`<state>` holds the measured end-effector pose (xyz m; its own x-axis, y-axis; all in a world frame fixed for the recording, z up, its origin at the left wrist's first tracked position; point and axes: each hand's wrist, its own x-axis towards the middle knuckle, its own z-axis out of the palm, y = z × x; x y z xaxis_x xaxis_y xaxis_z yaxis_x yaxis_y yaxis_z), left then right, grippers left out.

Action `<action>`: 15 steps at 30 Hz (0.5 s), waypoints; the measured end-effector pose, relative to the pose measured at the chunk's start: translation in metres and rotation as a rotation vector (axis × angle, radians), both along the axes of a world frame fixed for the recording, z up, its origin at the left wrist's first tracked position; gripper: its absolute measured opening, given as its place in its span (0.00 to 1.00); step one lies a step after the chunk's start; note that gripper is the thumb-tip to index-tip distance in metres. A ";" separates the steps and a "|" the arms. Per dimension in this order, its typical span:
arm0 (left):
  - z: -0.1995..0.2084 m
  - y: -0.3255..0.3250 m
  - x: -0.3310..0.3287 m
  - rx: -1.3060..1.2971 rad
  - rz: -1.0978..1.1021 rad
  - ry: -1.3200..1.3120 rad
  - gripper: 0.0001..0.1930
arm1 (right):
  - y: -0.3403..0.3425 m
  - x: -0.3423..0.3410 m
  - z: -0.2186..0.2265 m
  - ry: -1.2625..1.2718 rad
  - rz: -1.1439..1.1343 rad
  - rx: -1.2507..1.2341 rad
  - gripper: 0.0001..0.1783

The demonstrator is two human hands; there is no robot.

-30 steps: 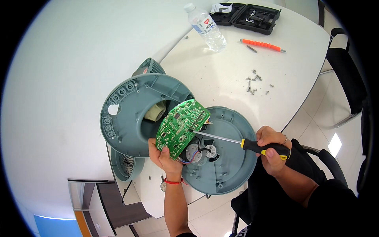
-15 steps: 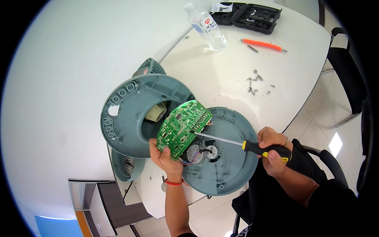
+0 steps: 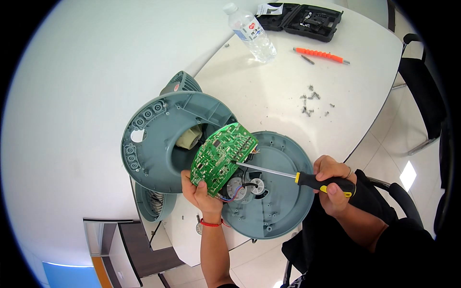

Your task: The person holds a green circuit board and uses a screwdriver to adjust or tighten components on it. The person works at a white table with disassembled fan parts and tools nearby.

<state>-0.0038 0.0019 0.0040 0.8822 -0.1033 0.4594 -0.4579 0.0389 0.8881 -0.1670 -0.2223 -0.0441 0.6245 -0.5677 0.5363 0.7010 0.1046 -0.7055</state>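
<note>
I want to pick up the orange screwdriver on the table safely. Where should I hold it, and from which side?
Grip the orange screwdriver around its ribbed handle, coming from above. It lies flat on the white table with open space around it; the thin metal tip points right.

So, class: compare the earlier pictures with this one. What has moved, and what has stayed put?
Very little. The right hand and its screwdriver slid slightly down and right, tip still at the green circuit board. The left hand still holds the board, tilted a touch more upright. The grey housing, round base, bottle and loose screws stayed put.
</note>
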 end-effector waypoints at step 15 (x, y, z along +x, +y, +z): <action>-0.001 -0.001 0.000 0.018 0.014 -0.008 0.17 | -0.002 0.001 -0.001 -0.004 -0.028 -0.065 0.15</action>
